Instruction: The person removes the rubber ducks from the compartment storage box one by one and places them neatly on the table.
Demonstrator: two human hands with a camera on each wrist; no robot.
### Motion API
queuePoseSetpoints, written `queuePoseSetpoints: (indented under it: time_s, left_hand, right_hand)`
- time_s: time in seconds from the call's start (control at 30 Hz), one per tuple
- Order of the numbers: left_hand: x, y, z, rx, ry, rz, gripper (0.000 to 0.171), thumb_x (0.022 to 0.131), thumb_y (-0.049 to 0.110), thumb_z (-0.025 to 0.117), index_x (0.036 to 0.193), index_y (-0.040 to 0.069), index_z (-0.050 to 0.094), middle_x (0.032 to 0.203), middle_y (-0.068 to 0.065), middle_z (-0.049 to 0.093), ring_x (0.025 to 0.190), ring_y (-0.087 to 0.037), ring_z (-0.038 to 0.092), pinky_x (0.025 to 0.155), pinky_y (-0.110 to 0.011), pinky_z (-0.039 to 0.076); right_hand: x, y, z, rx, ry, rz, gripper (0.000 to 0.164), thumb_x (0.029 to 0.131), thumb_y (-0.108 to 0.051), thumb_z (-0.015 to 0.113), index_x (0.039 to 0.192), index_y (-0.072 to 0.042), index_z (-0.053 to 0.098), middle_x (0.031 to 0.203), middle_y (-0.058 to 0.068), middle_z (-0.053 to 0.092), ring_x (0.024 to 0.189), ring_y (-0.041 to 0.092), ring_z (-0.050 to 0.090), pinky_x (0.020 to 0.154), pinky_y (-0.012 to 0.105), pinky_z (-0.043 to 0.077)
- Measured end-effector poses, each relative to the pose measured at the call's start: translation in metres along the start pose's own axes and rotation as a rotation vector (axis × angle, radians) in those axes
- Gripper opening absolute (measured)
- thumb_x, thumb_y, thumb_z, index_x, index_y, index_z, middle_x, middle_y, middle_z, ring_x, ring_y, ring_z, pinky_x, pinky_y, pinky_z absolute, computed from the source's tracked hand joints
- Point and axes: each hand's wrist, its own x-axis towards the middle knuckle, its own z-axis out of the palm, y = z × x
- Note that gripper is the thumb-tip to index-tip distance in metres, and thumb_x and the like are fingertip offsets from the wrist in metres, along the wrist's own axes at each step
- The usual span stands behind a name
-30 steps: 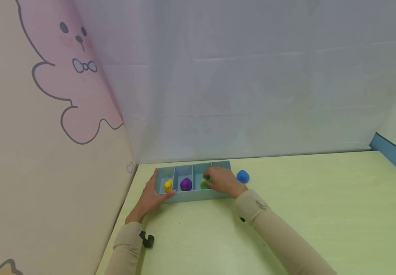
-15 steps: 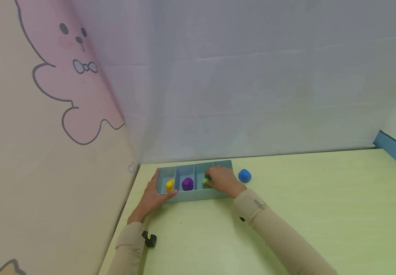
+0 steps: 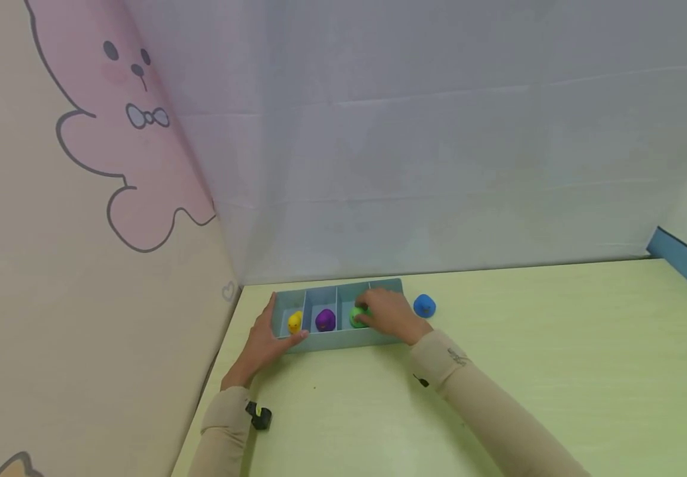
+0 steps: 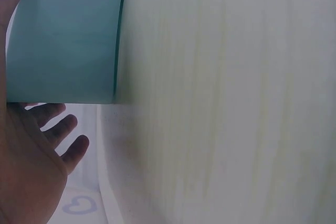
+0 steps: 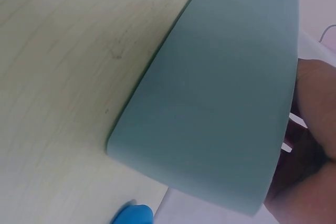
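A blue-grey divided box [image 3: 337, 340] stands near the back left of the table. My left hand [image 3: 261, 346] holds its left end, thumb at the front rim and fingers along the side. In the third compartment from the left, my right hand [image 3: 391, 313] pinches a green toy duck [image 3: 356, 316], which it partly covers. A yellow toy duck [image 3: 294, 323] sits in the first compartment and a purple one, the purple toy duck [image 3: 325, 320], in the second. The right hand hides much of the fourth compartment. Outside the box's right end lies a blue toy duck [image 3: 424, 306].
The pale yellow-green table [image 3: 546, 358] stretches out to the right. Behind the box rises a whitish curtain [image 3: 438, 165]. A cream wall panel [image 3: 140, 331] with cartoon drawings borders the left side. A small black device [image 3: 260, 416] is at the left cuff.
The view shifted slightly between the first two frames. Both hands keep their places at the box, with the right fingers moving only slightly about the green toy duck.
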Motion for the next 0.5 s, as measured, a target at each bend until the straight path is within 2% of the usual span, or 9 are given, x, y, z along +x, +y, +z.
queuePoseSetpoints:
  time_s: [0.2, 0.5]
  left_hand:
    - [-0.0007, 0.0021, -0.0007, -0.003, 0.0, -0.012, 0.122, 0.079, 0.067, 0.076, 0.166, 0.029, -0.001, 0.174, -0.013, 0.011, 0.159, -0.046, 0.014, 0.12, -0.076, 0.015]
    - [-0.0002, 0.0009, 0.0008, 0.003, -0.003, -0.013, 0.122, 0.08, 0.067, 0.076, 0.166, 0.03, -0.003, 0.174, -0.014, 0.011, 0.158, -0.046, 0.014, 0.12, -0.076, 0.017]
  right_hand:
    - [-0.0031, 0.0003, -0.0042, 0.032, 0.022, -0.006, 0.026, 0.095, -0.026, 0.074, 0.115, -0.011, 0.077, 0.106, 0.004, 0.077, 0.087, 0.017, 0.066, 0.074, 0.04, 0.059]
    - [-0.0084, -0.0003, -0.0075, 0.013, 0.06, -0.023, 0.028, 0.095, -0.026, 0.073, 0.118, -0.011, 0.075, 0.108, 0.004, 0.075, 0.093, 0.021, 0.07, 0.076, 0.041, 0.06]
